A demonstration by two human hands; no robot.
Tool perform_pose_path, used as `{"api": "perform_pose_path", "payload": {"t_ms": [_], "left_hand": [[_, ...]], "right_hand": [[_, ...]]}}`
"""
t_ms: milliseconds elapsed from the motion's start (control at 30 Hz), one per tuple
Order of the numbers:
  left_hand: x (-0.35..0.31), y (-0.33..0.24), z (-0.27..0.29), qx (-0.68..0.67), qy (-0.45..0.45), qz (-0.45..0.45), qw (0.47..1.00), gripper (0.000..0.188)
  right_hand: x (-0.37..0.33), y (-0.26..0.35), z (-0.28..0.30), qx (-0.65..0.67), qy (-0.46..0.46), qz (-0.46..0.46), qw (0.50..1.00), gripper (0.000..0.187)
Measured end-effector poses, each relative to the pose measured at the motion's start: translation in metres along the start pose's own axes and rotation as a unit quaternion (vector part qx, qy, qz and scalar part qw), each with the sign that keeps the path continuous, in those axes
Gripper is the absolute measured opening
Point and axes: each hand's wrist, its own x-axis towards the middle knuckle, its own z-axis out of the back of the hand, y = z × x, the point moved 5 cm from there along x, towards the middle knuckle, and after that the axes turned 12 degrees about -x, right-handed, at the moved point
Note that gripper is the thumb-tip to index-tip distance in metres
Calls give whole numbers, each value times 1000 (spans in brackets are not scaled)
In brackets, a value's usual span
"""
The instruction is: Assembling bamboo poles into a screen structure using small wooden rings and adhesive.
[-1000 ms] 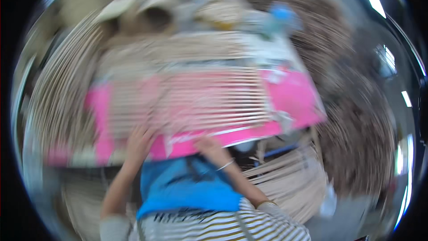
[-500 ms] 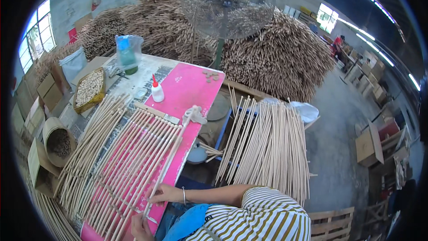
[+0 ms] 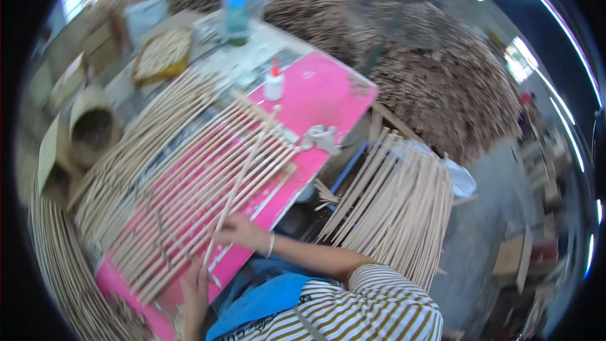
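Observation:
A long, pale wooden stick [image 3: 243, 175] with a small ball at its far end lies slantwise over a row of similar sticks [image 3: 189, 183]. My left hand [image 3: 194, 281] is closed around its near end. Further up the shaft, my right hand [image 3: 241, 232] closes on the same stick with its fingertips, slightly blurred by motion. The row of ball-ended sticks rests side by side on the pink table top [image 3: 315, 104], with cross strips beneath or over them near the low end. A crumpled whitish cloth [image 3: 320, 139] sits beside their far ends.
A red-tipped white glue bottle [image 3: 274, 83] stands beyond the sticks. To the left are loose sticks [image 3: 139, 145], a yellow basket of small wooden balls [image 3: 163, 55] and a round container [image 3: 95, 125]. A bundle of plain sticks [image 3: 398, 196] lies to the right, with a huge stick pile behind.
My view has turned and shifted, so the scene sits differently. The held stick now slants across the row instead of lying along its right edge; both hands remain at its near part.

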Motion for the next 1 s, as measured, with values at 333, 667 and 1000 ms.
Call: {"api": "perform_pose_path", "payload": {"t_ms": [333, 667, 1000], "left_hand": [[-32, 21, 26, -141, 58, 98, 983, 19], [-60, 42, 51, -207, 65, 198, 956, 18], [-53, 45, 44, -80, -70, 110, 988, 10]], "right_hand": [[18, 39, 64, 53, -80, -32, 995, 28], [9, 44, 117, 94, -128, 3, 987, 26], [-17, 30, 138, 62, -163, -12, 985, 23]]}}
